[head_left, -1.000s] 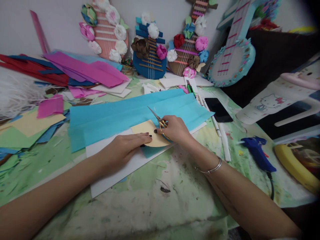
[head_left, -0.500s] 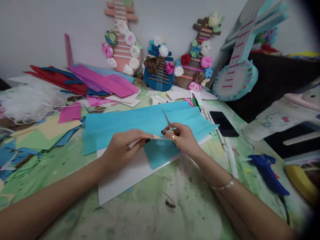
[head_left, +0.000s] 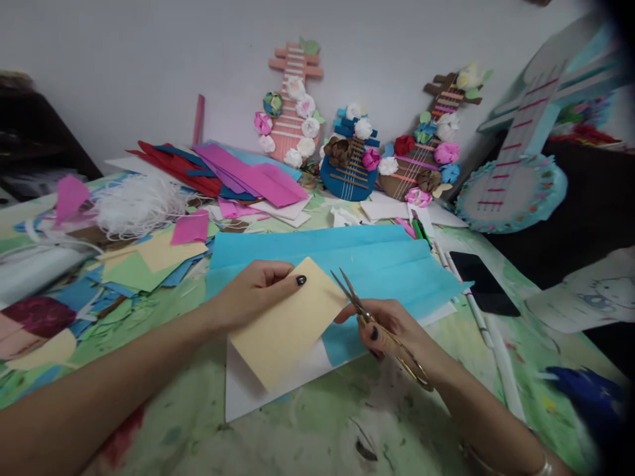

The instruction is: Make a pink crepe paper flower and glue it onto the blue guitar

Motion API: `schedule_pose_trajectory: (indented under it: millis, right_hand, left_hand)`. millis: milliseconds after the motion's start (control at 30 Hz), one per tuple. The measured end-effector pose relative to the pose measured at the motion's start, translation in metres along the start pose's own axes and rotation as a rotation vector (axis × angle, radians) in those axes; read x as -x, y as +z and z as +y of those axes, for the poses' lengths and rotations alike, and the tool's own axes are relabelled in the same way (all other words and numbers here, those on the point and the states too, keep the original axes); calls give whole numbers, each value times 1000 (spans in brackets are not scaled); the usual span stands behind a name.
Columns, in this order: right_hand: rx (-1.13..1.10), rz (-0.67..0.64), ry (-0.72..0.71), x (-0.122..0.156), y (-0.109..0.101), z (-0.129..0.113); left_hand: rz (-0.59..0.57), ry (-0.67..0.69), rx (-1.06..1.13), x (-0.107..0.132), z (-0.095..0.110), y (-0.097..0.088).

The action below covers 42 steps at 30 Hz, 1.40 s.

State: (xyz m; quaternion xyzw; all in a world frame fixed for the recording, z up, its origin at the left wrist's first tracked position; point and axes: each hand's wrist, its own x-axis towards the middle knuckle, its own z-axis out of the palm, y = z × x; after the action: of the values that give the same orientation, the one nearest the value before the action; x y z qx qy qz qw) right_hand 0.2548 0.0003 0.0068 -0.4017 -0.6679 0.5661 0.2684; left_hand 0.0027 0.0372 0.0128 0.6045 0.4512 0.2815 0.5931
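Note:
My left hand (head_left: 260, 291) pinches a pale yellow paper piece (head_left: 290, 324) by its upper left edge, thumb on top. The piece is tilted towards me above a white sheet (head_left: 248, 393). In my right hand (head_left: 391, 330) is a pair of scissors (head_left: 364, 314) with gold handles, blades slightly apart and pointing up and left. The blade tips are close to the yellow paper's right corner; whether they touch it I cannot tell. Under both hands lies a wide sheet of blue paper (head_left: 387, 258), partly over the white sheet.
Paper scraps (head_left: 143, 264) and tangled white string (head_left: 143, 205) cover the left side. Flower-decorated paper instruments (head_left: 350, 165) lean along the wall. On the right are a black phone (head_left: 483, 284), a white tumbler (head_left: 580, 297) and a blue glue gun (head_left: 585, 400).
The yellow paper has turned from edge-on to showing its broad face. My right hand with the scissors has moved lower, away from the paper's edge. The camera view has swung left.

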Motion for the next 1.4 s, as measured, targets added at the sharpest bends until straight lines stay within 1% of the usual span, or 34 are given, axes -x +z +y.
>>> schedule_pose_trajectory:
  millis: [167, 367, 633, 833, 1067, 1233, 1400]
  right_hand:
    - [-46, 3, 47, -2, 3, 0]
    - [-134, 13, 83, -2, 3, 1]
    - [-107, 10, 121, 2, 7, 3]
    - [-98, 15, 139, 0, 8, -1]
    - [-83, 38, 193, -2, 10, -1]
    - [-60, 64, 236, -4, 11, -5]
    - [-34, 72, 249, -6, 12, -8]
  left_hand:
    - [-24, 3, -30, -4, -4, -3]
    - [75, 49, -81, -6, -5, -6]
    - [118, 111, -203, -4, -11, -3]
    - [107, 127, -248, -6, -13, -4]
    - [101, 111, -224, -5, -10, -3]
    - [92, 110, -215, -4, -10, -4]
    - [96, 83, -210, -4, -10, -4]
